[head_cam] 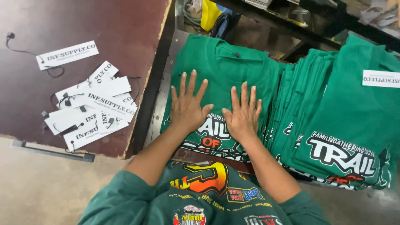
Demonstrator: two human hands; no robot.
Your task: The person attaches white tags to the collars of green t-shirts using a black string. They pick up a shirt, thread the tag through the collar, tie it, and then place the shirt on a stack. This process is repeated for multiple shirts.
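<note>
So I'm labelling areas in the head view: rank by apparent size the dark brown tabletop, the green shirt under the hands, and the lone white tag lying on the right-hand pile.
1. Dark brown tabletop
2. Green shirt, partly covered by both hands
3. White tag, cut off by the frame edge

The person wears a dark green short-sleeved shirt with colourful printed patches and bare forearms.
</note>
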